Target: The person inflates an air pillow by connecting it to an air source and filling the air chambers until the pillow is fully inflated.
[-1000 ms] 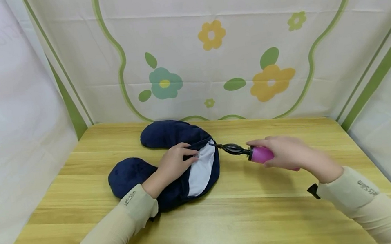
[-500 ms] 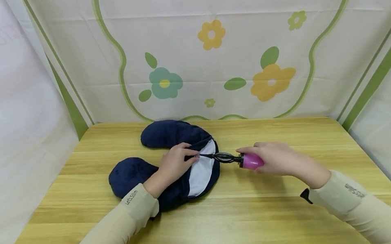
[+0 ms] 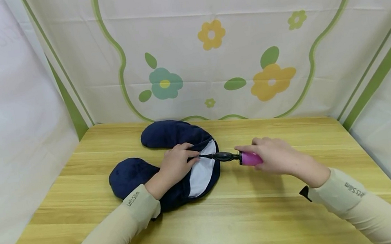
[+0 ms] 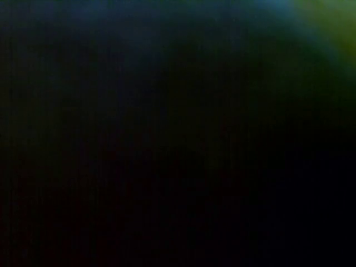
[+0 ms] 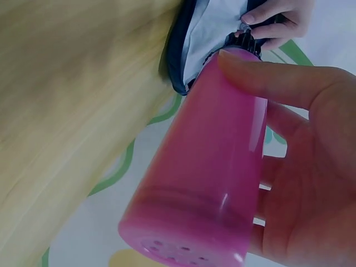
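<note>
Cushion (image 3: 167,133), navy and curved, lies on the counter (image 3: 210,235) just left of the frame's centre, white lining (image 3: 200,177) bared. Our left hand (image 3: 174,164) pinches a small clear piece (image 5: 243,26) there; our right hand (image 3: 276,156) grips the pink tool (image 3: 250,158), black tip (image 3: 208,156) at that spot. We'd best align both and push gently.
</note>
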{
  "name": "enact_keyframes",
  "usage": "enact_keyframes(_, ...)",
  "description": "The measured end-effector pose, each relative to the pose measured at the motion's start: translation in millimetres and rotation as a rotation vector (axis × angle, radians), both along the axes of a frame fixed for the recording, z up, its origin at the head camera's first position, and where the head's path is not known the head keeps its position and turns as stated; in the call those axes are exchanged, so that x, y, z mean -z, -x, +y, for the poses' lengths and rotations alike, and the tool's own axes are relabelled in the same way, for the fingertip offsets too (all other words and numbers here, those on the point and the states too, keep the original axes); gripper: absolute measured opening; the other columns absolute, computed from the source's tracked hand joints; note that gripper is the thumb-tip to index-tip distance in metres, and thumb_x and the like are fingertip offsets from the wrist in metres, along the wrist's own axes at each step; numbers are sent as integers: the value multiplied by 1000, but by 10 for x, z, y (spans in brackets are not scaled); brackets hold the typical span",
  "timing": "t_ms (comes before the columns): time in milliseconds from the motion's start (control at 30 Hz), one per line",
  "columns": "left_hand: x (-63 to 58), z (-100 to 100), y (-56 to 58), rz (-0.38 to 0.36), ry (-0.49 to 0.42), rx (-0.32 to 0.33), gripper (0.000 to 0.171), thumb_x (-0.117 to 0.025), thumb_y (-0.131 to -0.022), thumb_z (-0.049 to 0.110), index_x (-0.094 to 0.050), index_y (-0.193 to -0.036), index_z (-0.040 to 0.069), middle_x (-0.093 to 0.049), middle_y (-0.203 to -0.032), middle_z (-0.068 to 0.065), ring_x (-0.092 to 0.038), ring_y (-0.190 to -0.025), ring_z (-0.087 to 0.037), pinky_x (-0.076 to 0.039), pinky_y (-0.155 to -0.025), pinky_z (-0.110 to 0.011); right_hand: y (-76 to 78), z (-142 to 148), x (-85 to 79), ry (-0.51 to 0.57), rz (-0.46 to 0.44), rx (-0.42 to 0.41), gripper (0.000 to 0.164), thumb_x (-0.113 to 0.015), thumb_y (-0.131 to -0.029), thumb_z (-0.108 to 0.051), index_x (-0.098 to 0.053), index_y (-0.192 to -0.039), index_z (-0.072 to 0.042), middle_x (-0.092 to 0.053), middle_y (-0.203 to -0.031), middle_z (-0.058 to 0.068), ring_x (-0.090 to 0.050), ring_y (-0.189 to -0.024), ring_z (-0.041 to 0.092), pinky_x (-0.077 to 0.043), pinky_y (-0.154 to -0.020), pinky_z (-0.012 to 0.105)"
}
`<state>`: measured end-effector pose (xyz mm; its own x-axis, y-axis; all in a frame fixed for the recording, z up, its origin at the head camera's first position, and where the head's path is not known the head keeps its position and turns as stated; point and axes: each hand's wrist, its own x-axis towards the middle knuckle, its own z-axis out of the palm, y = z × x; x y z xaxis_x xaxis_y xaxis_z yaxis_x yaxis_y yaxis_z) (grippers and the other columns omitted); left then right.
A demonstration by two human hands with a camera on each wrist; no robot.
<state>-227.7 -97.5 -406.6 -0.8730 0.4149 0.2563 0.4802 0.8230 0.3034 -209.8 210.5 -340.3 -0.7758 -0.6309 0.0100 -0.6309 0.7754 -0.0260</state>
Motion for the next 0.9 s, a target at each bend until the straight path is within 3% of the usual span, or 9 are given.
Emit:
enact_keyframes(100, -7, 4, -7, 9, 12, 7, 25, -74, -97, 26, -79, -121, 19, -65, -135, -11, -62, -120, -33, -49, -94, -57, 0, -13, -20, -2, -10, 29, 72, -90, -78, -17, -60, -144, -16, -67, -112, 13, -65, -92, 30, -54, -68, 45)
enact_keyframes(267, -7, 4, -13, 5, 40, 11, 26, -72, -98, 27, -78, -122, 18, -64, -136, -11, -61, -122, -32, -49, -95, -56, 3, -34, -64, 12, 23, 47, 60, -93, -75, -16, -65, -128, -9, -70, -113, 13, -68, -95, 34, -57, -74, 49)
enact_keyframes(567, 6, 22, -7, -11, 81, 7, 27, -69, -101, 28, -77, -124, 18, -62, -137, -9, -59, -124, -30, -48, -96, -55, -7, -80, -159, 18, 260, -7, 50, -92, -72, -7, -73, -118, -13, -69, -102, 11, -66, -92, 36, -55, -76, 51)
enact_keyframes(900, 21, 48, 0, 18, 133, 17, 24, -69, -100, 27, -78, -121, 19, -64, -133, -7, -61, -119, -28, -51, -90, -53, 53, -103, -127, 81, 474, -86, 50, -86, -69, 7, -77, -112, -17, -71, -101, 11, -66, -95, 37, -53, -83, 52)
